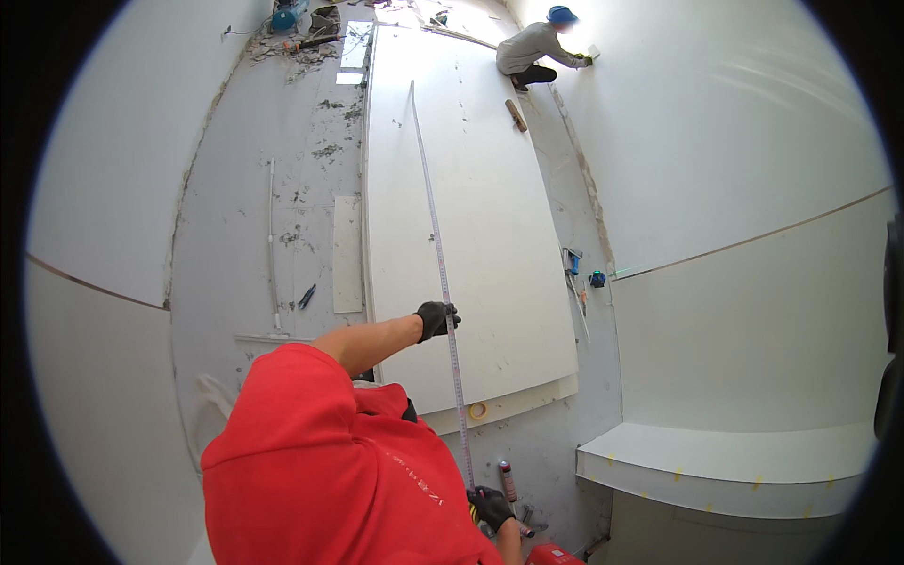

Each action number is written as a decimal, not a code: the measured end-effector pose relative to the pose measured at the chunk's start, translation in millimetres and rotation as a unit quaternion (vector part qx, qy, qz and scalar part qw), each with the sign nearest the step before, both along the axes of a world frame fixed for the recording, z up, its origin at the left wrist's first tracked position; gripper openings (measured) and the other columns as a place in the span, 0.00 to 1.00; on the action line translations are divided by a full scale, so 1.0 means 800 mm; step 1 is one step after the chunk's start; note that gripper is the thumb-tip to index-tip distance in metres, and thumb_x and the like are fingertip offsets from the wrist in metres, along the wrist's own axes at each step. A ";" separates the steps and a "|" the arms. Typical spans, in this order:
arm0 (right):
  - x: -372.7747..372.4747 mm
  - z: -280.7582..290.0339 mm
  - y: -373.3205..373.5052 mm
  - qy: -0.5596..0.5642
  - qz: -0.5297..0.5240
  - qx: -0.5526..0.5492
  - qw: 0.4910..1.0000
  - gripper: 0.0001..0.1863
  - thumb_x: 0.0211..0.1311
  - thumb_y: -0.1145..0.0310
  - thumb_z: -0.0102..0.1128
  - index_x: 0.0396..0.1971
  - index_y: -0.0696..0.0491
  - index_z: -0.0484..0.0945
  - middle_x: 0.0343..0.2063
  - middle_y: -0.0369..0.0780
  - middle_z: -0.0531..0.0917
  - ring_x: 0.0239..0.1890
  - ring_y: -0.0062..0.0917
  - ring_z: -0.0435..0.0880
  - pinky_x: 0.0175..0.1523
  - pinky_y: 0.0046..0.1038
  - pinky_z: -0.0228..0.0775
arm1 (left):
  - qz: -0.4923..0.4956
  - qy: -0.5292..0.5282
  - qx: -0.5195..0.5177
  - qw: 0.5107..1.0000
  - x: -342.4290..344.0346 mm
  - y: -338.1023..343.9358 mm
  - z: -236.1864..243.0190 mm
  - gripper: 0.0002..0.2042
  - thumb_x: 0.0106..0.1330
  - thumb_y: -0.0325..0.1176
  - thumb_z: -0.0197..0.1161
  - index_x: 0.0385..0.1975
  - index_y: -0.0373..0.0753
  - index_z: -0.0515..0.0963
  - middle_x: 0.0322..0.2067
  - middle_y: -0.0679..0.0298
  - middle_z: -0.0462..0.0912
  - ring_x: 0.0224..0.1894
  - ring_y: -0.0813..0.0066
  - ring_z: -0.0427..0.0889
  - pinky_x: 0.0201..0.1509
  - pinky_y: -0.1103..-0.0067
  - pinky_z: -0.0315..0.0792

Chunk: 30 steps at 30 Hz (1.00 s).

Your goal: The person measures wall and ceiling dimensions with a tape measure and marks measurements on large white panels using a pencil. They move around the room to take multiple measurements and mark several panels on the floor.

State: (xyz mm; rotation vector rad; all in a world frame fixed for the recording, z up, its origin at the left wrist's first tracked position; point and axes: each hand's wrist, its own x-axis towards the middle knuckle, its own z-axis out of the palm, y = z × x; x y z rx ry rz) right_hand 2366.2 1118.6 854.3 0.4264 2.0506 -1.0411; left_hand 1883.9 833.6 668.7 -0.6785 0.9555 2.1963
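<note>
My left hand [436,320], in a black glove, is closed on the silver blade of a measuring tape [430,207], which runs up over a long white panel [485,245] toward its far end. Lower down, my right hand [492,507], also in a black glove, grips the tape's case, yellow and black and partly hidden by the hand and my red sleeve. A roll of yellowish tape [478,411] lies at the panel's near edge. Cartridge tubes [507,480] lie on the floor beside my right hand.
A co-worker [527,52] in a blue cap crouches by the right wall [716,141]. A brown-handled tool [516,116] lies on the panel. Strips, pliers [307,297], debris and tools [573,259] lie on the floor [235,207]. A white ledge [716,447] juts out at lower right.
</note>
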 end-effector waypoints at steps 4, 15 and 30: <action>-0.134 -0.072 0.005 0.078 -0.057 -0.051 0.994 0.16 0.83 0.63 0.61 0.53 0.57 0.92 0.38 0.40 0.93 0.41 0.23 0.91 0.47 0.28 0.82 | -0.161 0.030 -0.024 0.986 0.133 0.056 0.069 0.11 0.85 0.39 0.63 0.55 0.40 0.84 0.46 0.58 0.94 0.47 0.64 0.93 0.55 0.65 0.88; -0.026 0.004 0.037 0.076 0.020 0.043 0.996 0.19 0.83 0.53 0.61 0.56 0.50 0.92 0.41 0.43 0.96 0.45 0.29 0.95 0.50 0.34 0.85 | 0.011 0.033 -0.026 0.999 -0.045 0.023 0.061 0.08 0.83 0.32 0.62 0.43 0.36 0.85 0.36 0.56 0.92 0.39 0.62 0.94 0.44 0.66 0.89; -0.229 -0.078 0.005 0.133 0.005 -0.008 0.991 0.16 0.80 0.62 0.63 0.50 0.57 0.93 0.36 0.39 0.94 0.37 0.24 0.90 0.45 0.30 0.83 | -0.244 0.073 -0.215 0.943 -0.006 -0.134 0.020 0.27 0.89 0.53 0.44 0.75 0.43 0.73 0.70 0.54 0.85 0.68 0.61 0.85 0.67 0.60 0.79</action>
